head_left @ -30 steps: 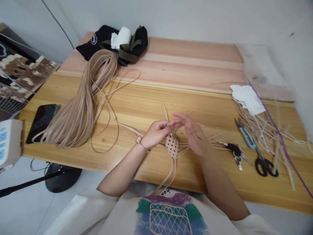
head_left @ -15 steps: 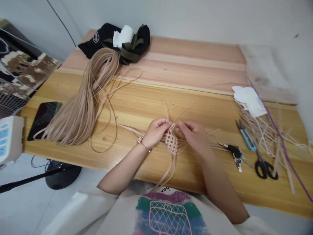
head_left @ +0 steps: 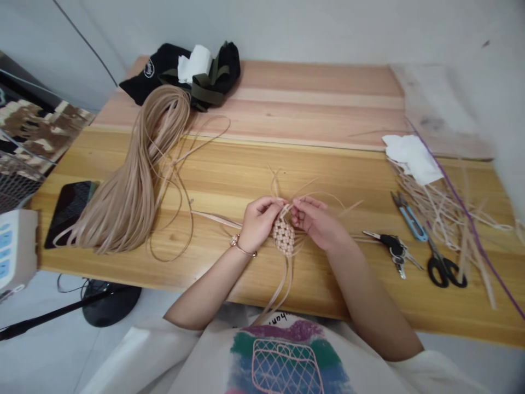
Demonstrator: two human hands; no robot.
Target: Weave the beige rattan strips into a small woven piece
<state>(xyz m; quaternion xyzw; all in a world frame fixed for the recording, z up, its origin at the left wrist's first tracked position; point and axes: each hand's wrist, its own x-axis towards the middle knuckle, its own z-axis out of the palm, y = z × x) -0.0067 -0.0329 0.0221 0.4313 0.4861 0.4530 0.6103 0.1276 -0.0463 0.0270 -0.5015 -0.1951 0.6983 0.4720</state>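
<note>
A small woven piece [head_left: 284, 236] of pale tan strips lies on the wooden table between my hands, loose strip ends fanning out from every side. My left hand [head_left: 261, 217], with a bracelet at the wrist, pinches the top left edge of the weave between thumb and fingers. At the top right, my right hand [head_left: 312, 218] has thumb and forefinger closed on a strip just above the weave. Both sets of fingertips almost meet there. Two long strips [head_left: 283, 282] trail from the lower end toward my shirt.
To the left lie a big bundle of tan strips [head_left: 135, 169] and a phone [head_left: 68, 210]. A black bag [head_left: 221, 71] sits at the back. On the right are blue snips [head_left: 411, 218], keys [head_left: 397, 250], black-handled scissors [head_left: 445, 271], loose strips [head_left: 441, 219] and tissue [head_left: 414, 158].
My right hand has moved in to the left and closed on a strip beside my left fingertips. A strip now arcs out to its right. The whole view has shifted slightly.
</note>
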